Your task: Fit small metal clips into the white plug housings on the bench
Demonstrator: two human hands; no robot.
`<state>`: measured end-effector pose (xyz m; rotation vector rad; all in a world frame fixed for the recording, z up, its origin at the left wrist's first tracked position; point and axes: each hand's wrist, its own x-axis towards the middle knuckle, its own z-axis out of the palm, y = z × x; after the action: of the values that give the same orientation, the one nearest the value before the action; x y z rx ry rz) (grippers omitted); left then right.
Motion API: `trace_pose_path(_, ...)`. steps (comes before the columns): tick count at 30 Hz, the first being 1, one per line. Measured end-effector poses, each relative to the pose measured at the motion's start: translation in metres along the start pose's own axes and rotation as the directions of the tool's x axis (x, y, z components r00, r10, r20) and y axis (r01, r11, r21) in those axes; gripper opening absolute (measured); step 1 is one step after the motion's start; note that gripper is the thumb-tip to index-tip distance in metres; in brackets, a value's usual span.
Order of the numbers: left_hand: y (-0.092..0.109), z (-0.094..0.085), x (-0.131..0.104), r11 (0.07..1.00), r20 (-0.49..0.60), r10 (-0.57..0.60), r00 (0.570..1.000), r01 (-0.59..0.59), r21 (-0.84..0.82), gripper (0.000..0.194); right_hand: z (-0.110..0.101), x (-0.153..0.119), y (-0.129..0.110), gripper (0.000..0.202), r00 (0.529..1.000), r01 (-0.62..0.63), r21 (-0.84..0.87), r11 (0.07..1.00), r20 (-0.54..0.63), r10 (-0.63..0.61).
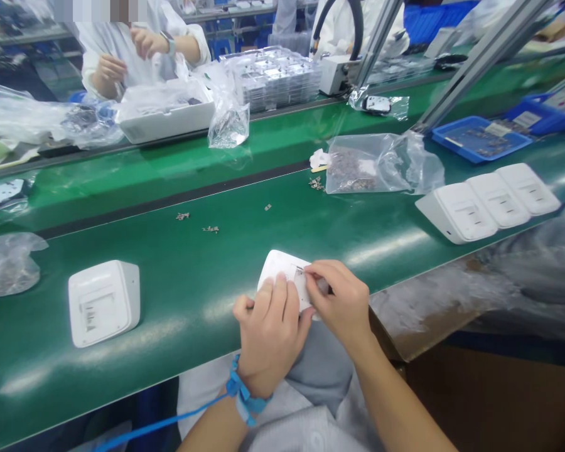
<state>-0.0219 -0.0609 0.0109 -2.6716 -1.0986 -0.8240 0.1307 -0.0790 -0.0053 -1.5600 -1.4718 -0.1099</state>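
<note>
A white plastic housing (274, 265) sits at the green bench's near edge, partly covered by my hands. My left hand (274, 323) holds it, fingers laid across its face and thumb along the near side. Over the right part of the face, my right hand (343, 300) pinches a small thin metal piece (300, 269) at a slot; how far it sits in the slot I cannot tell. A blue wrist strap (245, 392) with a cord circles my left wrist. Small metal parts lie beyond the housing in a left pile (182, 216), a nearer pile (211, 230) and a single piece (268, 206).
One white housing (101, 304) stands at left; three more housings (471, 213) line up at right. A clear bag of metal parts (355, 169) lies at the back, near a blue tray (480, 138). Across the bench, a co-worker's hands (148, 44) show above a white box (167, 119).
</note>
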Motion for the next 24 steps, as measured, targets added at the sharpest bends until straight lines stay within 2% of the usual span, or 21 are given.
trace_pose_path(5, -0.0012, -0.0007, -0.0015, 1.0, 0.019, 0.001, 1.0, -0.002, 0.021, 0.034, -0.0002, 0.0008, 0.0005, 0.019, 0.998, 0.041, -0.003, 0.999, 0.051, -0.04)
trace_pose_path(8, -0.0013, -0.0009, -0.0026, 1.0, 0.026, 0.001, 1.0, -0.001, 0.024, 0.035, -0.0038, 0.0006, 0.0018, 0.015, 0.998, -0.023, 0.081, 0.996, 0.064, 0.018)
trace_pose_path(10, -0.0014, -0.0009, -0.0031, 1.0, 0.023, -0.002, 1.0, 0.001, 0.021, 0.035, -0.0046, -0.0004, 0.0016, 0.013, 0.998, -0.053, 0.099, 0.994, 0.049, 0.048)
trace_pose_path(16, -0.0031, -0.0008, -0.0041, 1.0, 0.036, 0.002, 0.999, -0.002, 0.003, 0.032, 0.0007, -0.0066, -0.0006, 0.013, 0.999, -0.027, 0.051, 0.998, -0.038, 0.029)
trace_pose_path(24, -0.0041, 0.001, -0.0038, 1.0, 0.032, 0.004, 0.999, -0.004, 0.0, 0.031, 0.0013, -0.0071, -0.0026, 0.01, 0.995, -0.069, 0.061, 0.996, -0.067, 0.073)
